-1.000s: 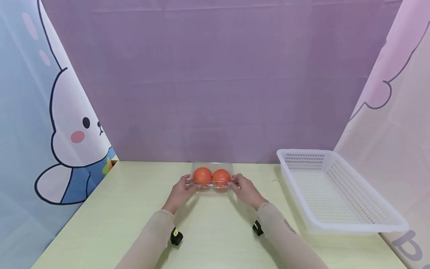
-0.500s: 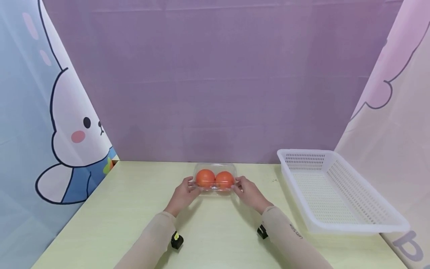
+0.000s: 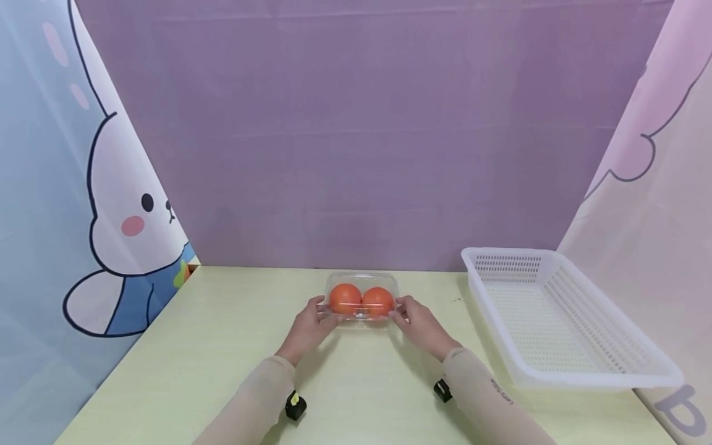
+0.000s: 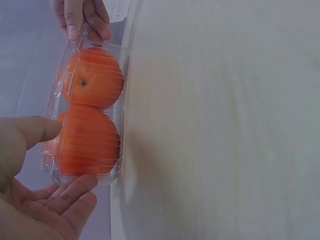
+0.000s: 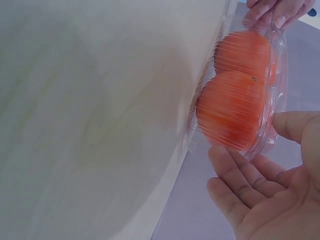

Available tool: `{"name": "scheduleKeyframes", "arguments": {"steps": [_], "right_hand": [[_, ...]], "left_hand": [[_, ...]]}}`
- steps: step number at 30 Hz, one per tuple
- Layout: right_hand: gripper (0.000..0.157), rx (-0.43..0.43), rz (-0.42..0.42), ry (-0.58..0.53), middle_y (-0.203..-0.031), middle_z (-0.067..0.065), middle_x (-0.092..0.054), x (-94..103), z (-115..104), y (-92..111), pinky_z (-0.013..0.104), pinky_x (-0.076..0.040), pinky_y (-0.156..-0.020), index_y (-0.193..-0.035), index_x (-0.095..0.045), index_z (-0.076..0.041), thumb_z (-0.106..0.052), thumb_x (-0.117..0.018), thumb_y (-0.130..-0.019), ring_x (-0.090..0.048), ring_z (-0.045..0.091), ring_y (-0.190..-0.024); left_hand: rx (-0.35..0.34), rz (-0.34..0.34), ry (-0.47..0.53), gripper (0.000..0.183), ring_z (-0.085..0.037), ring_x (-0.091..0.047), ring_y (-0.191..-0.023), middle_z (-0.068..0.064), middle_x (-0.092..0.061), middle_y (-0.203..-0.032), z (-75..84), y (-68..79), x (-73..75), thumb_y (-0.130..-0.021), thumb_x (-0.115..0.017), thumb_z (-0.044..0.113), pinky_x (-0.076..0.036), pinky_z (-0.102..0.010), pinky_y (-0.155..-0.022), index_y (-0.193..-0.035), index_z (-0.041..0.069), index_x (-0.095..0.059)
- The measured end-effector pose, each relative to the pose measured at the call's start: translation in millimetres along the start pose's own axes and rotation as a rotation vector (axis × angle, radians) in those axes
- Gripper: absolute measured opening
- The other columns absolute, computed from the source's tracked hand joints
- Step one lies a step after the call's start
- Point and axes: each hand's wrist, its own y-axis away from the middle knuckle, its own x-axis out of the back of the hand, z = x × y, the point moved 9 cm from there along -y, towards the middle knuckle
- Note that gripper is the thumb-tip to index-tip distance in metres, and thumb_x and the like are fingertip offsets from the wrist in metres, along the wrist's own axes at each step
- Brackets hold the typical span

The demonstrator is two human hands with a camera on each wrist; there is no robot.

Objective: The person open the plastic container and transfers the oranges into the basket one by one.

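Note:
A clear plastic clamshell box sits toward the back of the table, centred in the head view. Through its ribbed wall show two orange fruits, a left one and a right one, side by side. My left hand grips the box's left end, thumb on the rim side and fingers against the end wall. At the opposite end my right hand holds it likewise, its thumb at the rim and fingertips at the lower edge.
A white perforated plastic basket stands on the right side of the pale table. Behind the table hangs a purple cloth, close to the box. Printed cloths flank both sides, one with a cartoon rabbit.
Both hands have moved the clamshell box a little toward me and slightly right, away from the purple cloth. Their hold on its ends is unchanged. The basket stays in place.

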Motion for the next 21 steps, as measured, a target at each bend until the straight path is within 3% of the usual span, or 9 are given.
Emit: {"name": "scheduleKeyframes", "arguments": {"steps": [11,21], "right_hand": [[0.043,0.048,0.017,0.007,-0.098,0.005,-0.061,3.1,-1,9,0.034,-0.050,-0.078,-0.123,-0.047,0.003,-0.024,-0.056,-0.091,-0.058,0.017,-0.091],[0.041,0.017,0.017,0.015,-0.102,0.007,-0.060,6.8,-3,12,0.035,-0.050,-0.077,-0.122,-0.048,-0.001,-0.027,-0.056,-0.091,-0.057,0.019,-0.093]], "left_hand": [[0.007,-0.020,-0.005,0.071,-0.030,-0.052,-0.111,-0.016,-0.051,-0.124,-0.2,6.6,-5.0,-0.084,-0.065,0.034,-0.047,-0.041,-0.087,-0.136,0.001,-0.030],[0.016,-0.011,-0.028,0.077,-0.027,-0.050,-0.112,-0.012,-0.052,-0.123,1.9,9.8,-4.3,-0.081,-0.067,0.040,-0.046,-0.042,-0.088,-0.137,0.003,-0.030]]}}
